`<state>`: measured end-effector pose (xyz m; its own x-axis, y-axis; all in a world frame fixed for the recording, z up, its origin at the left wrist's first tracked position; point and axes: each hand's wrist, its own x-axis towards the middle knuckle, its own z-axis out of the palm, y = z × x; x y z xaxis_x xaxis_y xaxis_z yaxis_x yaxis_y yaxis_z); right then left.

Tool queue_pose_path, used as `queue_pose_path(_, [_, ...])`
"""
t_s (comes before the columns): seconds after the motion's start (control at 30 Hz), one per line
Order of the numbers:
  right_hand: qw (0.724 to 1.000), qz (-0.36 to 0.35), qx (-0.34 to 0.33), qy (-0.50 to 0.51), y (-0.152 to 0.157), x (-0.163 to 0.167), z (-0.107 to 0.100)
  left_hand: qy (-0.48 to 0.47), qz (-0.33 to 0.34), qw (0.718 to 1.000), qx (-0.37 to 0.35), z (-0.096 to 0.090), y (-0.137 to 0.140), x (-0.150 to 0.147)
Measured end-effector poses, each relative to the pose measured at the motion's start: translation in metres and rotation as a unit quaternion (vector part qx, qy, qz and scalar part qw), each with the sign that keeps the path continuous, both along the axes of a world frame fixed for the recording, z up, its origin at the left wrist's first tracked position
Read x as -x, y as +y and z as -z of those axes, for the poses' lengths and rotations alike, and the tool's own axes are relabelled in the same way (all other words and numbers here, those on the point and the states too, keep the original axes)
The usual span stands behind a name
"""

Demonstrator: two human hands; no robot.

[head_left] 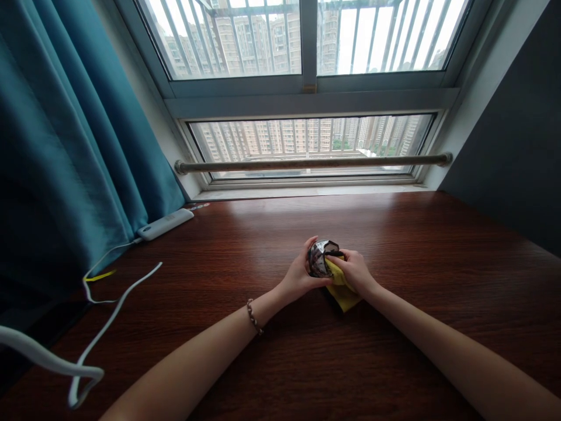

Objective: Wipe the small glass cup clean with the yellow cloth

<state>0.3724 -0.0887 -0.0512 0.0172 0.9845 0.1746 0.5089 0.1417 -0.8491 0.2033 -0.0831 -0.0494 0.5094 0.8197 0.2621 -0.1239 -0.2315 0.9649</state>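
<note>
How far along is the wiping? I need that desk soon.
In hand: the left hand grips a small dark shiny object while the right hand presses a yellow cloth against it, both above the wooden desk. Done: nothing shows a finished part. Left: I cannot tell how much of the object is clean. A power strip and white cables lie at the desk's left.

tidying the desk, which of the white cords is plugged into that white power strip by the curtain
The thin white cord running from the power strip along the teal curtain. The thicker flat cord lies loose across the wooden desk, nearer the left arm.
</note>
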Motion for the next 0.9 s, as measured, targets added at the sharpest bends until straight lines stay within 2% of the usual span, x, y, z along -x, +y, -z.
queue_pose_path(0.23, [1.000,0.014,0.002,-0.018,-0.003,0.002,0.002,0.023,-0.008,0.999,-0.029,-0.005,0.001,0.004])
queue_pose_path(0.47, [1.000,0.013,-0.013,-0.008,-0.005,0.002,0.005,0.058,-0.006,0.998,-0.012,-0.004,0.004,0.008])
queue_pose_path(0.67, [0.999,0.005,-0.040,-0.013,-0.011,0.006,0.002,0.091,-0.042,0.994,-0.033,-0.005,0.011,0.014])
queue_pose_path(0.9, [0.998,0.020,-0.060,-0.031,-0.011,0.009,-0.001,0.086,-0.046,0.994,-0.049,0.010,0.014,0.010])
